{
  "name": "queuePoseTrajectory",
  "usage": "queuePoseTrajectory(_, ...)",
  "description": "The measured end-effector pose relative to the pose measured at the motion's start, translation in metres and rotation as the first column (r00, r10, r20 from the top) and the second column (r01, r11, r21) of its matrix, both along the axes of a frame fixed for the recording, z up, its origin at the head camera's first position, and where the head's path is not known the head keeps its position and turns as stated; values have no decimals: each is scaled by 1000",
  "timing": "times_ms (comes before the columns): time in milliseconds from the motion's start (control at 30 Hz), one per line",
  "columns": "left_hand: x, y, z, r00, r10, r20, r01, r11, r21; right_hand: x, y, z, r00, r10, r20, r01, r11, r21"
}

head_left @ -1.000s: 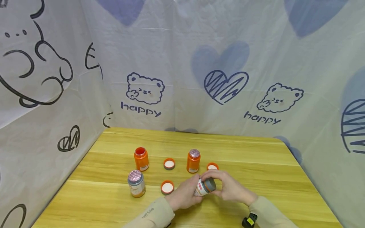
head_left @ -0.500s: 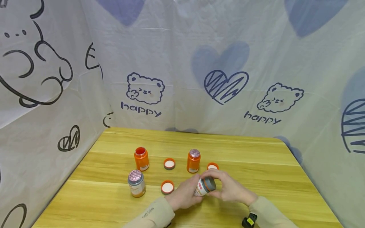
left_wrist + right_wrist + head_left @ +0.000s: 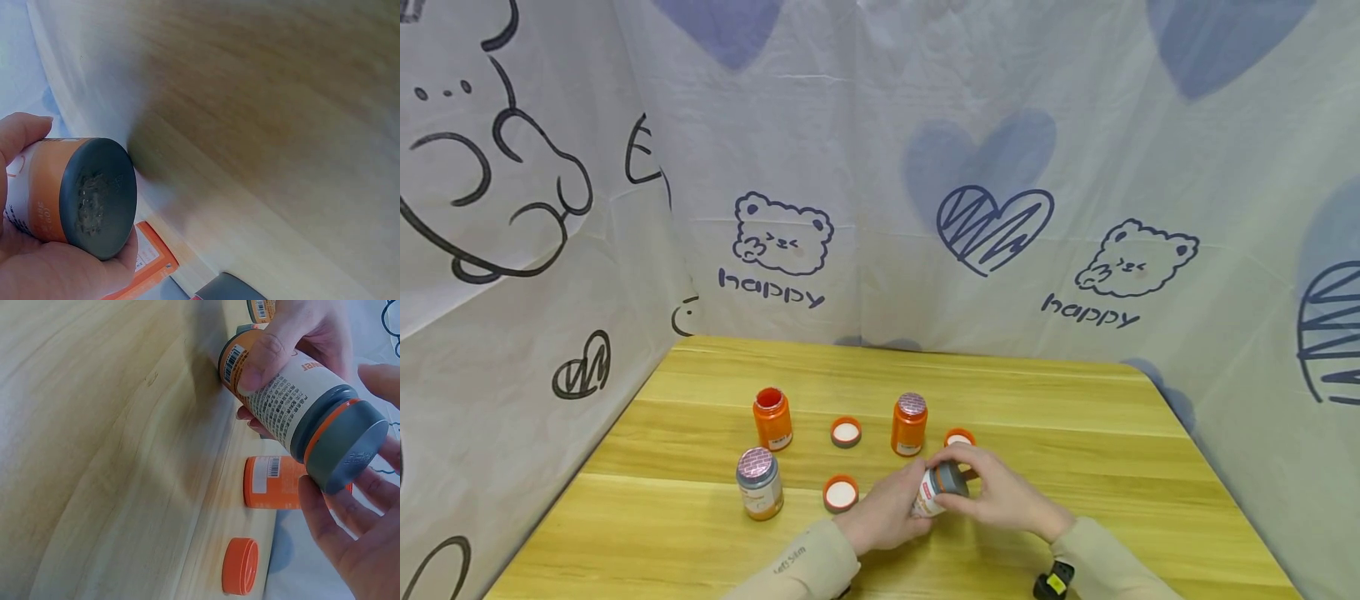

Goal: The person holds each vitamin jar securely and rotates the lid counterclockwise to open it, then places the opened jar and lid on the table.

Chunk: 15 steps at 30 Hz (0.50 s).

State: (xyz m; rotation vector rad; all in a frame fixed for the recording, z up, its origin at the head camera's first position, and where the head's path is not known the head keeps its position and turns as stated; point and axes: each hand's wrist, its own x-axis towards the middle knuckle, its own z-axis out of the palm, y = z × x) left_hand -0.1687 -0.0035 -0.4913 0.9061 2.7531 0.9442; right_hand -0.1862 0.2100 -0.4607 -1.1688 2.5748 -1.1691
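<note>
A white-labelled bottle (image 3: 928,497) is tilted above the table, its grey cap (image 3: 344,450) with an orange ring pointing right. My left hand (image 3: 886,510) grips the bottle's body; in the left wrist view its dark base (image 3: 99,199) faces the camera. Around the cap curl the fingers of my right hand (image 3: 1003,493). The right wrist view has some of these fingertips touching the cap's edge and another finger lifted clear of it. Whether the cap is loose cannot be told.
Behind the hands stands a foil-sealed orange bottle (image 3: 909,427). To the left are an open orange bottle (image 3: 772,421) and a foil-sealed grey bottle (image 3: 761,487). Upturned caps lie nearby: one at the back (image 3: 846,432), one near the left hand (image 3: 840,493), one behind the right hand (image 3: 959,437).
The right fingers have shifted round the cap, the thumb coming from beneath onto its near side. The left hand and the bottle stay in place.
</note>
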Motion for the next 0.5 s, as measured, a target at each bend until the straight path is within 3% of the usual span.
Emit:
queuePoseTrajectory(300,-1,0,-1,1000,-11,-7,12,1000,20,-2,-2,-2,991,-75,111,75,997,-3)
queuePoseTrajectory(500,-2,0,-2,1000,-7,2,7,1000,15,-1,-4,-1,982,-132,133,124,990,65)
